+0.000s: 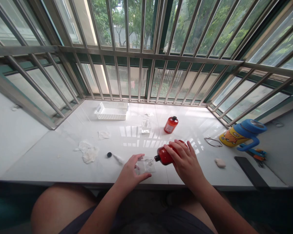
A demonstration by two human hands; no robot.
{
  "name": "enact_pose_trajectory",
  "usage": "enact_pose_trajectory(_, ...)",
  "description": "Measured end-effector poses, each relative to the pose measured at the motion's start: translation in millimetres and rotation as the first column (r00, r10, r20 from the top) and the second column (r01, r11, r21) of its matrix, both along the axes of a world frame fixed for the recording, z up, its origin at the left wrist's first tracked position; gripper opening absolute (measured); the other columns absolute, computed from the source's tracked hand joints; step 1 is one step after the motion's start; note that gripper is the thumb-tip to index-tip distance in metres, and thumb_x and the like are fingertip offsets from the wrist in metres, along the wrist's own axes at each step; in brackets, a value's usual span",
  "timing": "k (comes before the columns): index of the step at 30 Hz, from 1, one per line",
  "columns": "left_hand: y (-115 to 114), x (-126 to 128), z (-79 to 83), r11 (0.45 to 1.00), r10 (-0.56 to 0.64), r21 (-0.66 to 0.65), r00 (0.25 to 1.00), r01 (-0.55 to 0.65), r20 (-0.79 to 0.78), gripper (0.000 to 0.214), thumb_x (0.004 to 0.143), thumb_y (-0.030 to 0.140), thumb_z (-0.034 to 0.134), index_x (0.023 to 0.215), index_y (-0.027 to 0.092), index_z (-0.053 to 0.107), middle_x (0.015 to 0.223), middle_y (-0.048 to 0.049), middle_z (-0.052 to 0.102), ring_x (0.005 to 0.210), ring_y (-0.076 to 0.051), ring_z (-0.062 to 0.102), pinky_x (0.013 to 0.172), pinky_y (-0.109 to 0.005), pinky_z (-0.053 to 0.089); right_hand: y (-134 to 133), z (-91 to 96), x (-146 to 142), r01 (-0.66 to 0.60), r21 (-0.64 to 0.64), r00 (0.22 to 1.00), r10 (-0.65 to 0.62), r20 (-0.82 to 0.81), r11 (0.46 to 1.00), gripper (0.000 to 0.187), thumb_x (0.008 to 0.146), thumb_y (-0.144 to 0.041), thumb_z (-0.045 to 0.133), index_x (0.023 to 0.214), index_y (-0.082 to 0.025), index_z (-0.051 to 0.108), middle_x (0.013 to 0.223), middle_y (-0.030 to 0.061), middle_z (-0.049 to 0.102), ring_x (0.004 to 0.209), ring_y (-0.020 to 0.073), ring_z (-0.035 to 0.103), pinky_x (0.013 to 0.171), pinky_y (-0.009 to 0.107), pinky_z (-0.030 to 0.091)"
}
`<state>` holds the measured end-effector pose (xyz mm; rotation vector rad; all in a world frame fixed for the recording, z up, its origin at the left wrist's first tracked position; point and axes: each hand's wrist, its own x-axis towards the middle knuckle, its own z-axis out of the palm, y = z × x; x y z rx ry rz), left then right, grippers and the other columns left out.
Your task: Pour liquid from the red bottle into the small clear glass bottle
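My right hand [184, 161] is shut around a red plastic bottle [166, 155], which lies tilted with its black nozzle pointing left. The nozzle is at or just inside the mouth of a small clear glass bottle [146, 165], though I cannot tell which. My left hand [132, 169] grips that glass bottle from the left, its fingers over the top and its thumb below. On the white tabletop [136, 144] beyond my hands stand a second red bottle [171, 125] with a black cap and another small glass bottle [146, 126]. A black cap [109, 154] lies left of my left hand.
A white plastic basket [111, 111] sits by the barred window. Crumpled tissues [88, 152] lie on the left. On the right are glasses [213, 142], a white lump [220, 162], a yellow-and-blue mug [241, 134] and a black phone [251, 172].
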<state>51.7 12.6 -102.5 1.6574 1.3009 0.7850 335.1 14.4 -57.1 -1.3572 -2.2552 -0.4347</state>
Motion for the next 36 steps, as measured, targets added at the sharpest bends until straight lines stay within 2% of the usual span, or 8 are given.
enact_pose_trajectory(9, 0, 0, 2.2, 1.000, 0.004, -0.011, 1.000, -0.005, -0.018, 0.073, 0.075, 0.038, 0.094, 0.140, 0.028, 0.062, 0.146, -0.0083, 0.064, 0.133, -0.032, 0.062, 0.098, -0.041, 0.059, 1, 2.2, 2, -0.005, 0.023, 1.000, 0.004, 0.006, 1.000, 0.052, 0.100, -0.010, 0.058, 0.149, -0.028, 0.060, 0.147, 0.0093, 0.067, 0.146, 0.0308, 0.053, 0.131, 0.059, 0.023)
enact_pose_trajectory(36, -2, 1, -4.2, 0.999, 0.017, -0.028, 1.000, -0.017, 0.005, 0.074, 0.075, 0.042, 0.093, 0.140, 0.028, 0.060, 0.146, -0.0096, 0.064, 0.136, -0.035, 0.060, 0.102, -0.048, 0.060, 1, 11.1, 3, -0.002, 0.027, 1.000, 0.002, 0.018, 1.000, 0.052, 0.100, -0.010, 0.058, 0.149, -0.028, 0.060, 0.147, 0.0082, 0.067, 0.148, 0.0301, 0.051, 0.133, 0.058, 0.020)
